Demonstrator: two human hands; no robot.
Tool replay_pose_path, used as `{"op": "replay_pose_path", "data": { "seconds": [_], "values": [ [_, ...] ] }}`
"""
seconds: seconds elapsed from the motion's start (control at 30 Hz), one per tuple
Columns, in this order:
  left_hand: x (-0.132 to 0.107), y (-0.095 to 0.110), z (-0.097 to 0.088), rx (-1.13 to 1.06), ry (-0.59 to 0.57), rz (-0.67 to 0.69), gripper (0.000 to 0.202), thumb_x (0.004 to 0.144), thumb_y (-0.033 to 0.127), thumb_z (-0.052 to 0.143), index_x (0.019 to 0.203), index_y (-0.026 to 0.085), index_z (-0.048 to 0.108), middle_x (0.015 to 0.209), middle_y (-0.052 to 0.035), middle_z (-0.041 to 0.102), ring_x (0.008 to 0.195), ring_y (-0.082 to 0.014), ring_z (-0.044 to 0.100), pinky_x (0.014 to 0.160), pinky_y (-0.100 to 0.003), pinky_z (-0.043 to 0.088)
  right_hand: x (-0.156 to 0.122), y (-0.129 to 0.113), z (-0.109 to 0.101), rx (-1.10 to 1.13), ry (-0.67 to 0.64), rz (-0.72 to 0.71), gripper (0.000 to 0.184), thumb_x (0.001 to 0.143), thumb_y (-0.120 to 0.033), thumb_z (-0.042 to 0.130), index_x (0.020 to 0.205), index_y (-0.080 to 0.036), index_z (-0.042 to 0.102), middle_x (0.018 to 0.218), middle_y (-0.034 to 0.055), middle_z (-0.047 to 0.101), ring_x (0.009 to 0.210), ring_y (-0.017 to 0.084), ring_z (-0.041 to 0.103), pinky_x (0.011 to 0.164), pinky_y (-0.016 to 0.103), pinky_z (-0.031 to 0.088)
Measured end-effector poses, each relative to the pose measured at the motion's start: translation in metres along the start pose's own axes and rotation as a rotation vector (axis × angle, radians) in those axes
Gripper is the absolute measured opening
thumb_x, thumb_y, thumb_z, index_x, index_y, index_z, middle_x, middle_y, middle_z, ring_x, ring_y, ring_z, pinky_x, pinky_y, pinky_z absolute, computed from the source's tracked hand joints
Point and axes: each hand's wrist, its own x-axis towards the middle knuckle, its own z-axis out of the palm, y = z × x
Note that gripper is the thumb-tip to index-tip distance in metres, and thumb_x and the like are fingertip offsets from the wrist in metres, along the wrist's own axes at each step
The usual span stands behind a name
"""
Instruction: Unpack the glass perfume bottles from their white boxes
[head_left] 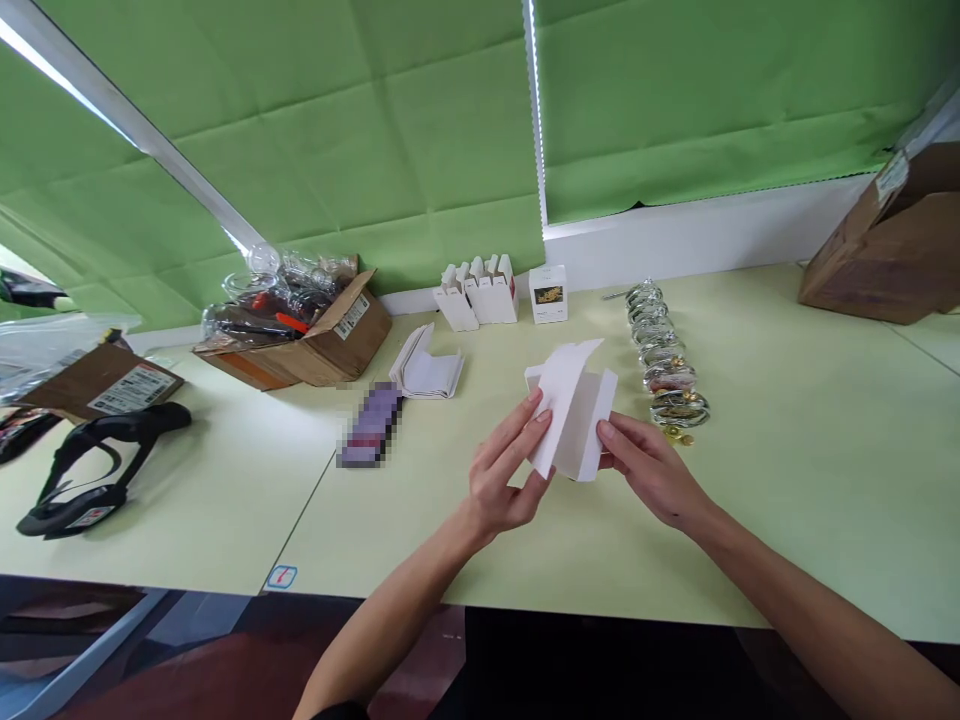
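Between my two hands, above the table, is a small white cardboard box [574, 410], partly unfolded with its flaps standing out. My left hand [510, 465] grips the box's left panel, thumb below and fingers on its face. On the other side, my right hand [649, 465] pinches the right edge between thumb and fingers. Beyond it stand several white boxes [491, 295] with open tops, and a closed white box [549, 294] with a dark printed picture. Flattened white box blanks [427, 365] lie to the left.
Several coiled, silvery bundles [652, 345] run in a row at the right, with small gold-coloured pieces [679, 436] at the near end. A blurred purple item [371, 425], a filled cardboard box [337, 340] and a black strap-like device [105, 465] are leftward. Another carton [885, 250] sits far right.
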Motion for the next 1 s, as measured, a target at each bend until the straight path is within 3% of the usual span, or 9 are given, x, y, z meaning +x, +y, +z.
{"op": "replay_pose_path", "data": {
  "seconds": [0.13, 0.23, 0.37, 0.5, 0.67, 0.8, 0.9, 1.0],
  "values": [
    [-0.002, 0.001, 0.006, -0.018, -0.056, -0.023, 0.053, 0.098, 0.041, 0.053, 0.146, 0.018, 0.048, 0.156, -0.0170, 0.041, 0.142, -0.0342, 0.044, 0.110, -0.054, 0.048, 0.002, 0.002, -0.003, 0.068, 0.022, 0.022, 0.034, 0.095, -0.049, 0.059, 0.111, -0.025, 0.076, 0.103, 0.0061, 0.073, 0.096, 0.022, 0.067, 0.078, 0.037, 0.061],
    [-0.004, 0.000, 0.009, 0.013, -0.075, -0.031, 0.064, 0.091, 0.050, 0.062, 0.146, 0.019, 0.048, 0.156, -0.0187, 0.041, 0.141, -0.0343, 0.045, 0.110, -0.052, 0.048, 0.005, 0.004, -0.005, 0.111, 0.047, 0.041, 0.035, 0.094, -0.051, 0.059, 0.105, -0.023, 0.077, 0.100, 0.0060, 0.074, 0.095, 0.022, 0.067, 0.077, 0.037, 0.061],
    [-0.007, -0.003, 0.014, 0.078, -0.075, -0.005, 0.068, 0.085, 0.039, 0.074, 0.144, 0.020, 0.049, 0.153, -0.0191, 0.044, 0.136, -0.0319, 0.052, 0.105, -0.046, 0.054, 0.009, 0.007, -0.008, 0.131, 0.082, 0.078, 0.038, 0.091, -0.055, 0.061, 0.102, -0.022, 0.077, 0.100, 0.0061, 0.075, 0.097, 0.024, 0.068, 0.078, 0.039, 0.061],
    [-0.009, -0.007, 0.017, 0.152, -0.060, 0.040, 0.058, 0.087, 0.024, 0.073, 0.141, 0.023, 0.051, 0.150, -0.0166, 0.050, 0.132, -0.0298, 0.056, 0.100, -0.044, 0.059, 0.010, 0.008, -0.009, 0.130, 0.081, 0.074, 0.038, 0.092, -0.054, 0.060, 0.104, -0.023, 0.077, 0.106, 0.0066, 0.075, 0.101, 0.025, 0.068, 0.081, 0.040, 0.061],
    [-0.009, -0.011, 0.017, 0.188, -0.069, 0.061, 0.053, 0.089, 0.023, 0.069, 0.139, 0.022, 0.052, 0.148, -0.0160, 0.052, 0.134, -0.0297, 0.055, 0.103, -0.046, 0.057, 0.010, 0.005, -0.010, 0.140, 0.034, 0.052, 0.045, 0.095, -0.057, 0.052, 0.113, -0.024, 0.075, 0.114, 0.0085, 0.074, 0.107, 0.026, 0.067, 0.081, 0.042, 0.062],
    [-0.009, -0.010, 0.018, 0.159, -0.064, 0.086, 0.054, 0.087, 0.024, 0.072, 0.138, 0.022, 0.053, 0.149, -0.0157, 0.050, 0.135, -0.0297, 0.053, 0.105, -0.045, 0.055, 0.009, 0.004, -0.011, 0.078, 0.045, 0.027, 0.040, 0.091, -0.053, 0.062, 0.121, -0.027, 0.072, 0.119, 0.0066, 0.073, 0.109, 0.026, 0.067, 0.086, 0.042, 0.061],
    [-0.009, -0.006, 0.017, 0.100, -0.041, 0.027, 0.057, 0.089, 0.028, 0.071, 0.141, 0.021, 0.050, 0.156, -0.0178, 0.040, 0.141, -0.0326, 0.046, 0.105, -0.048, 0.054, 0.009, 0.005, -0.012, 0.013, 0.099, 0.028, 0.042, 0.088, -0.052, 0.067, 0.122, -0.028, 0.071, 0.120, 0.0058, 0.073, 0.106, 0.026, 0.068, 0.085, 0.042, 0.062],
    [-0.008, 0.001, 0.018, -0.073, -0.015, -0.177, 0.061, 0.094, 0.033, 0.063, 0.149, 0.023, 0.038, 0.161, -0.0191, 0.029, 0.146, -0.0346, 0.037, 0.104, -0.050, 0.054, 0.009, 0.004, -0.014, 0.006, 0.126, 0.006, 0.041, 0.088, -0.052, 0.066, 0.119, -0.026, 0.071, 0.120, 0.0059, 0.072, 0.101, 0.025, 0.069, 0.079, 0.043, 0.064]
  ]
}}
